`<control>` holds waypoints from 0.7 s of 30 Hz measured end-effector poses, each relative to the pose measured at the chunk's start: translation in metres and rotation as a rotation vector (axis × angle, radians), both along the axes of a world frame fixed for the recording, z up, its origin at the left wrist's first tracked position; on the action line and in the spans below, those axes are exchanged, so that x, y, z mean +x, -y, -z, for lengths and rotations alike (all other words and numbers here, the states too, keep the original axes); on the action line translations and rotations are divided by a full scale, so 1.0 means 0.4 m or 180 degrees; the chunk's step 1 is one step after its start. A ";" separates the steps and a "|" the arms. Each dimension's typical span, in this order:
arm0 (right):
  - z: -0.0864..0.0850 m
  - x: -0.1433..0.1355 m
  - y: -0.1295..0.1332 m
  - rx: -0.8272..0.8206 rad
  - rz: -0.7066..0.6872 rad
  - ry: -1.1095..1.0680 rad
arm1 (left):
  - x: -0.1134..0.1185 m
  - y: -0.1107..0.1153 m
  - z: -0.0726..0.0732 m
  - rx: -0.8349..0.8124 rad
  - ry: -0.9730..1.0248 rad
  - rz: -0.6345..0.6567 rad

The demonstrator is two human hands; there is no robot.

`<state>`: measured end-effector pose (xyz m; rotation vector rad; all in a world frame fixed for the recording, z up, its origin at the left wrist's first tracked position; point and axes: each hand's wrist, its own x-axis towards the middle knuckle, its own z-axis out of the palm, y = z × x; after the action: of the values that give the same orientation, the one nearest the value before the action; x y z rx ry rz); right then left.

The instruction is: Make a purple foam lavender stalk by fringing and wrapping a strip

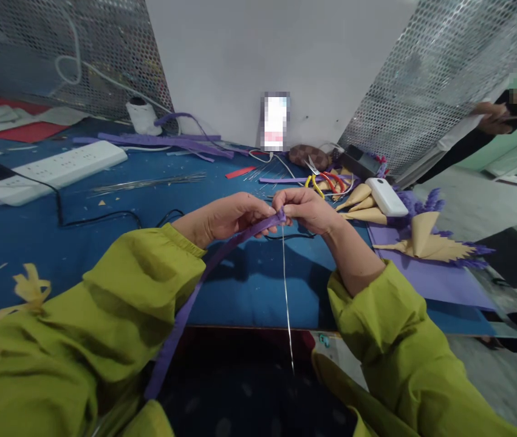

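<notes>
My left hand (240, 215) is closed on a long purple strip (212, 261), which trails down past my left sleeve and over the table's front edge. My right hand (306, 209) pinches the strip's small curled end (281, 214), its fingertips meeting those of my left hand. From that purple end a thin silvery wire (286, 291) hangs down below the table edge. Both hands are just above the blue table (258, 285).
A white power strip (58, 170) with a black cable and loose wires (149, 182) lie left. Behind are a thread spool (143, 116) and a lit phone (275, 121). Scissors (315, 176), a white device (386, 196) and wrapped purple flowers (435, 246) lie right. A person stands far right.
</notes>
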<state>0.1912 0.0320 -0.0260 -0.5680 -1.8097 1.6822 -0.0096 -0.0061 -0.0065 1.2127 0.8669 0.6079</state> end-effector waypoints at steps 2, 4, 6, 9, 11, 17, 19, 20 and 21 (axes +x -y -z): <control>-0.004 0.002 -0.001 0.0070 -0.0058 0.0077 | 0.002 0.002 -0.007 -0.0010 -0.0078 0.0001; -0.009 0.003 0.000 0.0150 -0.0120 0.0139 | 0.003 0.005 -0.013 0.0012 -0.0145 0.0008; -0.013 0.003 0.002 0.0221 -0.0167 0.0201 | 0.003 0.005 -0.015 0.0041 -0.0225 -0.0002; -0.020 0.003 0.005 0.0249 -0.0190 0.0317 | -0.001 0.000 -0.010 0.0109 -0.0334 -0.0001; -0.026 0.003 0.008 0.0267 -0.0197 0.0388 | -0.005 -0.006 -0.005 0.0166 -0.0376 0.0028; -0.049 -0.005 0.024 0.0377 -0.0076 0.0666 | -0.008 -0.009 -0.005 0.0150 -0.0550 -0.0099; -0.055 -0.010 0.029 0.0360 0.0002 0.0821 | -0.003 -0.006 -0.009 0.0125 -0.0628 -0.0187; -0.057 -0.012 0.030 0.0339 0.0055 0.0883 | 0.000 -0.004 -0.010 0.0116 -0.0647 -0.0228; -0.057 -0.015 0.032 0.0312 0.0120 0.0928 | 0.003 -0.004 -0.011 0.0101 -0.0658 -0.0265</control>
<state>0.1853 0.0193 -0.0030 -0.8342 -2.0575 1.5383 -0.0085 -0.0046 -0.0022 1.2887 1.0893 0.5715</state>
